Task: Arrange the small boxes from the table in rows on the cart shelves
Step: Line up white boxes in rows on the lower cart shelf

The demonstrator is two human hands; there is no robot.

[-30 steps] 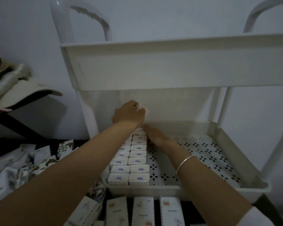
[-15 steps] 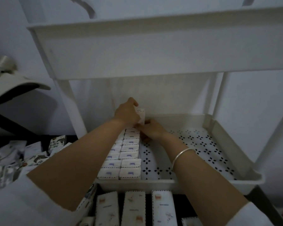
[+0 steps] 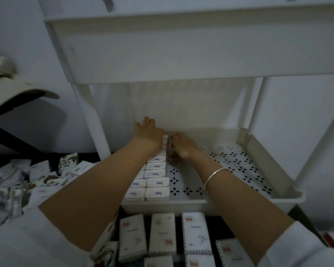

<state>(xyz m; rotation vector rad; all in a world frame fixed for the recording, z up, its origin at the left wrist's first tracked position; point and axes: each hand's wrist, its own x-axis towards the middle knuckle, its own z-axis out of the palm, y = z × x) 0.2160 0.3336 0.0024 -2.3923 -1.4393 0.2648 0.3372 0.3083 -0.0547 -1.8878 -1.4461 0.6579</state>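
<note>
While two rows of boxes (image 3: 156, 176) line the left edge of the shelf (image 3: 278, 197), many spare boxes (image 3: 163, 234) wait on the table (image 3: 89, 158); at the back edge the left hand (image 3: 148, 132) covers the rows' end, the right hand (image 3: 181, 146) curls fingers beside it, whether either grips I cannot tell

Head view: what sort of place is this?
Likely a home or small-shop storage corner: a white plastic tiered cart against a plain wall, small white printed boxes lying on a dark table, a beige cap at left.

2 rows of small boxes (image 3: 157, 183) lie leftmost on the shelf (image 3: 191, 206).
</note>
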